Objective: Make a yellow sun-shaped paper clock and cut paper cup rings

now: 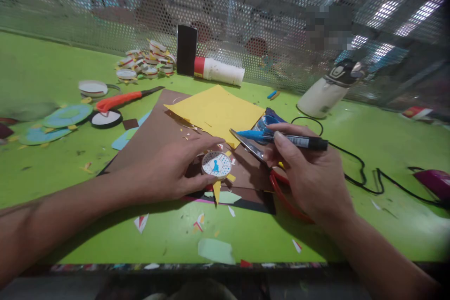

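My left hand (177,166) rests on the brown paper (147,147), thumb and fingers curved round a small white paper disc (217,165). Blue marks and a blue figure are drawn on the disc, and yellow pointed pieces stick out from its edge. My right hand (309,176) grips a marker pen (295,140) with a black barrel and a blue front end pointing left. Beneath that hand lies a pair of scissors (251,148) with red handles, partly covered by the fingers. A yellow paper sheet (218,110) lies just beyond both hands.
At the left are an orange-handled craft knife (119,100), a tape roll (106,118) and blue-green discs (66,115). Farther back stand a pile of paper rings (149,61), a phone (186,50) and stacked paper cups (221,71). A bottle (321,91) and black cord (363,173) are right.
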Available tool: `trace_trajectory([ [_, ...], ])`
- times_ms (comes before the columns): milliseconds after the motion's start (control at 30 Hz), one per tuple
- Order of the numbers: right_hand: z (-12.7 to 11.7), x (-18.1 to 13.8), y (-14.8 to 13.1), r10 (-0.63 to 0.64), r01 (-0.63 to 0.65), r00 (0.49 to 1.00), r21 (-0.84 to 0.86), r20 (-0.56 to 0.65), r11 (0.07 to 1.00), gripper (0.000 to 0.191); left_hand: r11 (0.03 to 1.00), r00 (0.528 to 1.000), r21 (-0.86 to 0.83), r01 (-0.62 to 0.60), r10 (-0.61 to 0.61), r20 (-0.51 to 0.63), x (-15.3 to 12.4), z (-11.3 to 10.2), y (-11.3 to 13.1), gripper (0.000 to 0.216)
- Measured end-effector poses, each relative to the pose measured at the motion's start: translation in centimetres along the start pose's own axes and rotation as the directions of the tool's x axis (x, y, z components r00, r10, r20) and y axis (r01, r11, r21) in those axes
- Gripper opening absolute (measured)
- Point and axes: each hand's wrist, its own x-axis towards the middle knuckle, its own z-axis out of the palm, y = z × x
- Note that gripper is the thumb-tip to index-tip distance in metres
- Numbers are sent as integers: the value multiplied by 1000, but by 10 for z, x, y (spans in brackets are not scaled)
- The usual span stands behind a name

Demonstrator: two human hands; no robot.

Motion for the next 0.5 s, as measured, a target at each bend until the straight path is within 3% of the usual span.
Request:
trace_trajectory([
  [300, 3, 0, 1, 39, -39, 999, -6, 21, 999, 24, 1000, 1000, 0, 19, -19, 24, -1, -1, 0, 57],
  [500, 4, 1, 1, 14, -13, 999, -21, 37, 1000, 23, 998, 999, 30, -47, 47, -17, -2, -2, 1, 53],
])
